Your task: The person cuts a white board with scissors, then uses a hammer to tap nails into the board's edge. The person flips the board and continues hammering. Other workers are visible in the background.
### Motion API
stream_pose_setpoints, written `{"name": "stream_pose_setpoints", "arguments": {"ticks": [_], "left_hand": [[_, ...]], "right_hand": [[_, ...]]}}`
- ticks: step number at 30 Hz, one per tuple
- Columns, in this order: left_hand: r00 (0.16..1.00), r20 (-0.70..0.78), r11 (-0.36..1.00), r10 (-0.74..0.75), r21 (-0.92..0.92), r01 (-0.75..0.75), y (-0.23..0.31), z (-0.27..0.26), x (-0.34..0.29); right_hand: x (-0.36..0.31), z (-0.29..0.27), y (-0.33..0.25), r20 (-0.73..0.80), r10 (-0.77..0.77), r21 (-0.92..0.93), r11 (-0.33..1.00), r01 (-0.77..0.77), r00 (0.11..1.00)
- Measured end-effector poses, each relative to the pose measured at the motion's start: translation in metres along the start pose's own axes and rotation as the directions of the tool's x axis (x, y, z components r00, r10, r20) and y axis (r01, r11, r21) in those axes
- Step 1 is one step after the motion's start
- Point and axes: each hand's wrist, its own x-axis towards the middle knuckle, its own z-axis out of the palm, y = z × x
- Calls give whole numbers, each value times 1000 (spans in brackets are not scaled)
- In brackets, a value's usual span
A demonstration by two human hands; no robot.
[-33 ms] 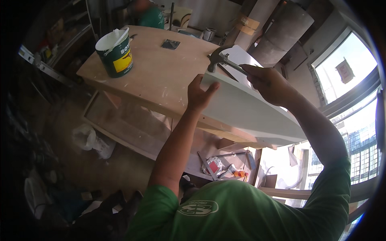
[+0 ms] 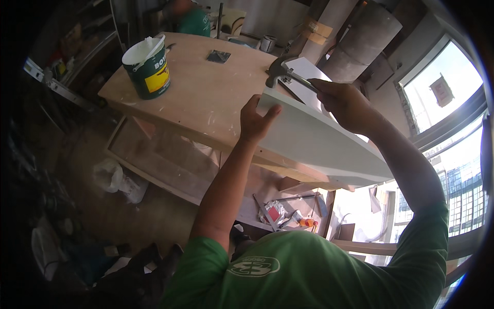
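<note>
My right hand (image 2: 346,104) is closed around the handle of a claw hammer (image 2: 278,71). The hammer's head hangs just above the near-left end of a white panel (image 2: 314,136), which stands on edge along the right side of the wooden workbench. Gripping that end of the panel is my left hand (image 2: 259,119), thumb on the near face and fingers behind it. Whether a nail sits under the hammer cannot be made out. Behind the panel, partly hidden by it and the hammer, lies another white board (image 2: 310,73).
On the workbench (image 2: 206,92) stand a dark green bucket (image 2: 148,72) and a small dark square piece (image 2: 218,56). Tools and a silvery packet (image 2: 274,211) lie on the lower shelf. Across the bench is a person in a green shirt (image 2: 193,21). A window (image 2: 442,92) is at right.
The hammer and my right hand have lifted slightly, leaving a small gap above the panel's edge. My left hand and the panel have stayed put.
</note>
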Motion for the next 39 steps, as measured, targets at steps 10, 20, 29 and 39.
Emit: {"name": "stream_pose_setpoints", "arguments": {"ticks": [10,20,29,39], "left_hand": [[1000,2,1000,3,16,-3,-5,-1,1],[1000,-15,997,25,73,-24,-1,1,0],[999,-11,999,43,10,-43,4,4,-1],[999,-15,999,40,36,-40,-4,3,1]], "right_hand": [[-17,-6,1,-21,114,107,988,-112,993],[-66,-10,14,-70,217,-14,976,-218,974],[-102,-19,38,-73,272,-9,962,-274,959],[-136,-39,49,-80,380,2,925,-381,922]]}}
